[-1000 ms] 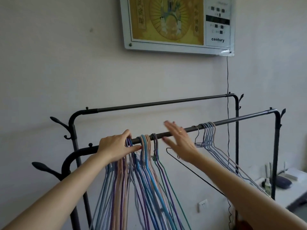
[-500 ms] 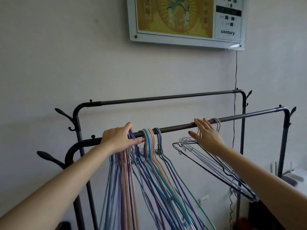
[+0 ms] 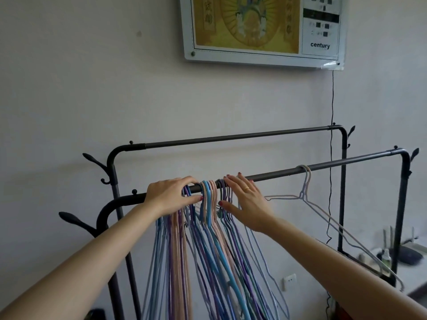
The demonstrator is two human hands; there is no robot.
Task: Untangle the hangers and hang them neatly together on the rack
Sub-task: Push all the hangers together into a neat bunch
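Hangers [image 3: 209, 227] in blue, purple and peach hang bunched on the front rail [image 3: 335, 166] of the black rack [image 3: 404, 204], their hooks crowded together near its left end. The left hand [image 3: 172, 196] rests over the rail at the left edge of the bunch, fingers curled loosely across the hooks; whether it grips any of them cannot be determined. The right hand [image 3: 246, 200] lies flat against the right edge of the bunch, fingers straight and spread, holding nothing. Most of the gathering appears complete. A small pale group of hangers [image 3: 307, 181] hangs well apart, farther right on the same rail, and is judged to be the remaining work. The lower wires of the bunch cross one another and may need straightening.
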